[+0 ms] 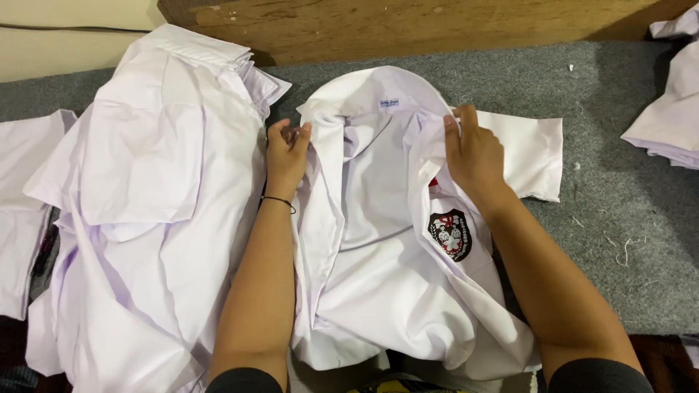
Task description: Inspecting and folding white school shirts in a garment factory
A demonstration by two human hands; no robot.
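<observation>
- The left hand (286, 154) has its fingertips pinched together on the left front edge of a white shirt (378, 269), just below the collar
- The right hand (473, 154) lies palm down on the shirt's right front panel, fingers closed over a fold of cloth near the collar
- The shirt lies open, front up, in the middle of a grey felt-covered table (619, 218); a dark badge (450, 234) sits on its chest pocket, just below the right wrist
- Judged from the grips, the two fronts are being drawn together; keeping both pinches level with the collar should keep the edges straight
- A tall stack of white shirts (153, 211) touches the left forearm, so that side is tight
- To the right, bare felt with loose threads gives open room; more white cloth (666, 120) lies at the far right edge
- A wooden board (408, 25) borders the table's far side
</observation>
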